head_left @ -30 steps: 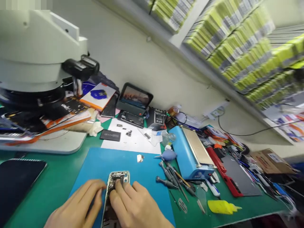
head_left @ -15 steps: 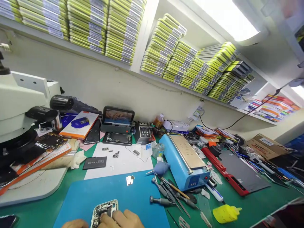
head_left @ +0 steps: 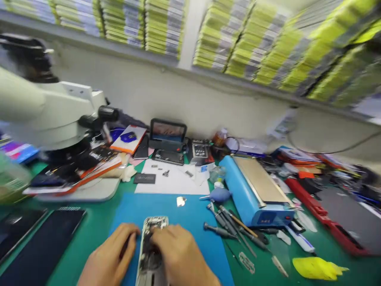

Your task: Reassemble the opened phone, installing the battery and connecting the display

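An opened phone (head_left: 151,246) with its insides bare lies on a blue mat (head_left: 190,222) at the near edge. My left hand (head_left: 111,256) rests against the phone's left side, fingers curled on its edge. My right hand (head_left: 181,256) lies over the phone's right side, fingertips pressing on the upper part of its interior. A small metal part (head_left: 180,201) sits on the mat just beyond the phone. The picture is blurred, so I cannot tell whether my fingers pinch anything small.
A white microscope (head_left: 50,115) stands at the left. Screwdrivers and tweezers (head_left: 230,228) lie right of the mat beside a blue heating plate (head_left: 256,190). Dark phone screens (head_left: 41,246) lie near left. A yellow bottle (head_left: 315,268) lies near right. Shelves of green boxes (head_left: 238,39) hang above.
The view has swung back down from the shelves to the bench. Both hands stay on the opened phone, now more fully in view.
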Demonstrator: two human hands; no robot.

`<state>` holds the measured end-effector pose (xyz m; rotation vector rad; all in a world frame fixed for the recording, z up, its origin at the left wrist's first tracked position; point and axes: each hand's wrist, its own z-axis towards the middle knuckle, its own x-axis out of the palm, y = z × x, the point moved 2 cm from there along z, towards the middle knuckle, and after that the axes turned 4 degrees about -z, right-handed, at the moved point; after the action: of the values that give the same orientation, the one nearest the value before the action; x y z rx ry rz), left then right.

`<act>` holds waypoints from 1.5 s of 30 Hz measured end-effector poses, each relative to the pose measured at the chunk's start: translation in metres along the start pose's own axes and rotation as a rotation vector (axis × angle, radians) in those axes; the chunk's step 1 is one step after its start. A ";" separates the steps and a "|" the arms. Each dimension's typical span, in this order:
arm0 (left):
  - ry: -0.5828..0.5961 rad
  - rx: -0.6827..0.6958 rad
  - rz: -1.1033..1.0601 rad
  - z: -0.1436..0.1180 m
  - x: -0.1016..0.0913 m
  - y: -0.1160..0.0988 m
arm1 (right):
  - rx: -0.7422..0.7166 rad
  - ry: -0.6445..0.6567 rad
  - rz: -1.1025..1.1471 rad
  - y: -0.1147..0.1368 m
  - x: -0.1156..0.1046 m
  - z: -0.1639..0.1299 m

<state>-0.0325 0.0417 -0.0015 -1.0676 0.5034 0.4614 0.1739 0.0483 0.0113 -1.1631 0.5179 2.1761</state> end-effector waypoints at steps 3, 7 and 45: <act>0.048 -0.122 0.041 0.005 -0.009 -0.010 | 0.115 0.043 0.178 -0.006 -0.017 0.004; 0.088 -0.211 0.031 0.007 -0.012 -0.013 | 0.126 0.028 0.263 -0.007 -0.017 0.006; 0.100 -0.196 -0.029 0.007 -0.008 -0.003 | -0.210 0.188 -0.143 0.006 -0.001 0.026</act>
<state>-0.0360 0.0457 0.0074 -1.2899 0.5386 0.4400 0.1547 0.0589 0.0269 -1.4810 0.2779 2.0465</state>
